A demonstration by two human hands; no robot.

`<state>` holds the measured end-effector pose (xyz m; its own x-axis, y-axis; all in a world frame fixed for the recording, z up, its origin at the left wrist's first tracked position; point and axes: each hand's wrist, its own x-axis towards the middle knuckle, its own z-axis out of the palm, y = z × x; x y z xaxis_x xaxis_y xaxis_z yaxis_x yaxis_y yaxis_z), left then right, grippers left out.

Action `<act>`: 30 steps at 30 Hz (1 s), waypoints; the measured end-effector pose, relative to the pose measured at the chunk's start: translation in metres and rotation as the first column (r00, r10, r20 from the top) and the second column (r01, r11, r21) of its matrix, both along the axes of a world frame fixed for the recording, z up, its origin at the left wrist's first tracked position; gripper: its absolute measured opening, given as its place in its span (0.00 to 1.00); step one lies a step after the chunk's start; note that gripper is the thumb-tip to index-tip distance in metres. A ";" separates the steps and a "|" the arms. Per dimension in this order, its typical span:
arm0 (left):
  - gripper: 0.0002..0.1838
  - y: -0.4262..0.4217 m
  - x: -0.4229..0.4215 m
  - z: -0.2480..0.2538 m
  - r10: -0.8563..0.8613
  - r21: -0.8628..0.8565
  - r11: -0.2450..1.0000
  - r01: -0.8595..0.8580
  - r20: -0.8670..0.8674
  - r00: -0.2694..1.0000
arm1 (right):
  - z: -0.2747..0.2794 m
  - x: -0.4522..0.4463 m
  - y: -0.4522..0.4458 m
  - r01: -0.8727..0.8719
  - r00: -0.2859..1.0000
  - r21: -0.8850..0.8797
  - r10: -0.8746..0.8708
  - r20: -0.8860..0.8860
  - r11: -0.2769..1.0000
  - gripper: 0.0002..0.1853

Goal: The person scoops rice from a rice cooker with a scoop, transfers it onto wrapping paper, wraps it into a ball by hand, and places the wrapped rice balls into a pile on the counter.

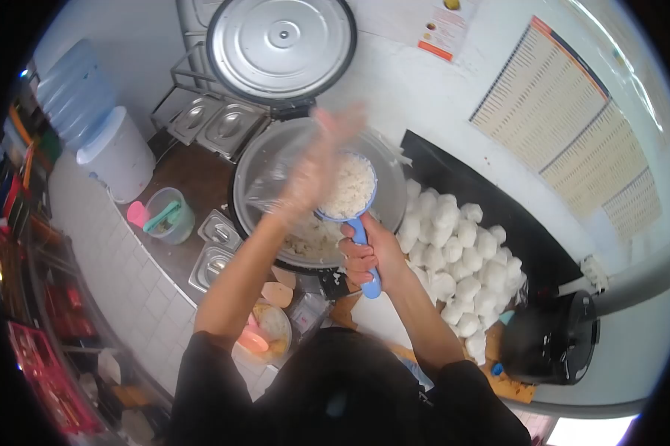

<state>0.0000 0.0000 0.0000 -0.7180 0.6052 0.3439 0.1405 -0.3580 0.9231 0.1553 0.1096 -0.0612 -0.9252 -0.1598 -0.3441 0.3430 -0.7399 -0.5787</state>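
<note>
Blue plastic is gripped in the right hand [370, 255]: the fingers are closed around the handle of a scoop [362, 232], whose round bowl is filled with white rice [350, 187]. The scoop is held over the near part of a large round cooker [259, 160], in which more rice can be seen low along the near side. The left hand [319, 165] is raised over the cooker, beside the filled bowl. It is badly blurred, and clear film is seen about it; whether its fingers are open or closed cannot be told.

The silver lid [281, 46] is stood open at the far side of the cooker. To the right, many white wrapped bundles [465, 256] are heaped, and beyond them a black pot [547, 338] is placed. To the left, a pale tub [173, 229] with a green-handled utensil [161, 215] in it is set on the brown desk [190, 175], near small lidded steel containers [231, 128]. A bowl [274, 327] with an orange scoop [253, 341] in it is seen nearer the body. Printed sheets [547, 82] are fixed to the wall [417, 97].
</note>
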 end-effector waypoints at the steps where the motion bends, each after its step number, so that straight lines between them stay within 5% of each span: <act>1: 0.44 0.003 0.007 0.007 -0.025 0.000 1.000 0.025 0.011 1.000 | 0.005 0.006 0.001 -0.011 1.000 -0.009 0.011 -0.008 1.000 0.28; 2: 0.45 -0.004 0.014 0.016 0.146 -0.100 0.984 -0.147 -0.018 0.989 | 0.008 0.012 0.004 -0.015 1.000 -0.015 0.015 -0.018 1.000 0.30; 4: 0.35 -0.023 0.039 0.029 0.269 -0.108 0.931 -0.349 -0.443 0.855 | -0.019 0.048 0.016 0.024 0.993 -0.110 -0.036 -0.108 0.994 0.30; 5: 0.29 -0.026 0.060 0.034 0.294 0.019 0.948 -0.319 -0.445 0.846 | -0.029 0.069 0.030 0.028 0.981 -0.121 -0.050 -0.185 0.992 0.30; 6: 0.25 -0.025 0.102 0.042 0.314 0.138 0.947 -0.291 -0.206 0.927 | -0.029 0.094 0.034 0.205 0.969 -0.057 -0.211 -0.132 0.977 0.30; 7: 0.25 -0.035 0.126 0.021 0.272 0.101 0.961 -0.257 -0.180 0.945 | -0.041 0.119 0.043 0.294 0.947 -0.014 -0.294 -0.133 0.956 0.31; 8: 0.22 -0.049 0.144 -0.002 0.127 -0.038 0.988 -0.151 -0.362 0.923 | -0.061 0.143 0.049 0.424 0.905 0.029 -0.422 -0.055 0.905 0.31; 10: 0.15 -0.038 0.167 -0.046 -0.203 -0.313 0.947 -0.076 -0.762 0.615 | -0.099 0.183 0.052 0.634 0.763 0.167 -0.646 0.024 0.755 0.28; 13: 0.20 0.022 0.212 -0.200 -0.526 -0.704 0.694 0.153 -0.350 0.776 | -0.165 0.220 0.066 0.691 0.625 0.330 -0.761 0.175 0.643 0.26; 14: 0.23 0.041 0.212 -0.279 -0.493 -0.748 0.656 0.099 -0.326 0.807 | -0.194 0.228 0.073 0.693 0.570 0.386 -0.791 0.225 0.609 0.27; 15: 0.26 0.056 0.213 -0.330 -0.453 -0.792 0.608 0.048 -0.297 0.841 | -0.236 0.234 0.078 0.554 0.583 0.711 -0.811 0.040 0.433 0.25; 16: 0.32 0.071 0.209 -0.327 -0.483 -0.866 0.499 -0.032 -0.308 0.820 | -0.276 0.238 0.079 0.374 0.640 0.914 -0.757 -0.132 0.157 0.24; 17: 0.37 0.086 0.201 -0.324 -0.525 -0.916 0.383 -0.120 -0.322 0.787 | -0.313 0.238 0.079 0.374 0.636 0.910 -0.764 -0.112 0.178 0.24; 18: 0.37 0.092 0.194 -0.348 -0.543 -0.923 0.369 -0.113 -0.313 0.779 | -0.347 0.235 0.084 0.146 0.748 0.974 -0.625 -0.223 -0.172 0.24; 19: 0.41 0.084 0.188 -0.387 -0.513 -0.862 0.492 -0.118 -0.397 0.762 | -0.368 0.239 0.080 -0.054 0.865 0.853 -0.451 -0.221 -0.520 0.23; 20: 0.44 0.075 0.190 -0.412 -0.467 -0.787 0.607 -0.113 -0.468 0.750 | -0.370 0.240 0.077 -0.080 0.862 0.864 -0.470 -0.190 -0.497 0.23; 23: 0.49 0.073 0.188 -0.412 -0.542 -0.792 0.595 -0.137 -0.521 0.659 | -0.336 0.233 0.071 -0.235 0.854 0.878 -0.520 -0.018 -0.417 0.22; 25: 0.51 0.079 0.188 -0.414 -0.542 -0.821 0.552 -0.145 -0.486 0.686 | -0.314 0.237 0.074 -0.079 0.827 0.933 -0.546 -0.135 -0.350 0.21; 26: 0.52 0.076 0.187 -0.411 -0.551 -0.826 0.551 -0.118 -0.466 0.692 | -0.315 0.247 0.075 0.035 0.747 0.924 -0.605 -0.277 -0.381 0.21; 28: 0.52 0.075 0.188 -0.410 -0.556 -0.831 0.549 -0.087 -0.441 0.705 | -0.317 0.300 0.090 -0.179 0.575 0.915 -0.793 -0.200 -0.361 0.22; 30: 0.52 0.074 0.192 -0.415 -0.502 -0.812 0.569 -0.129 -0.467 0.728 | -0.300 0.362 0.126 -0.158 0.264 0.904 -0.899 -0.349 -0.397 0.23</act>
<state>0.1920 0.0743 -0.4150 -0.3696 0.9285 -0.0359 0.7700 0.3277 0.5475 0.5172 0.2359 -0.3615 0.1087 0.9585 0.2634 0.7581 0.0914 -0.6457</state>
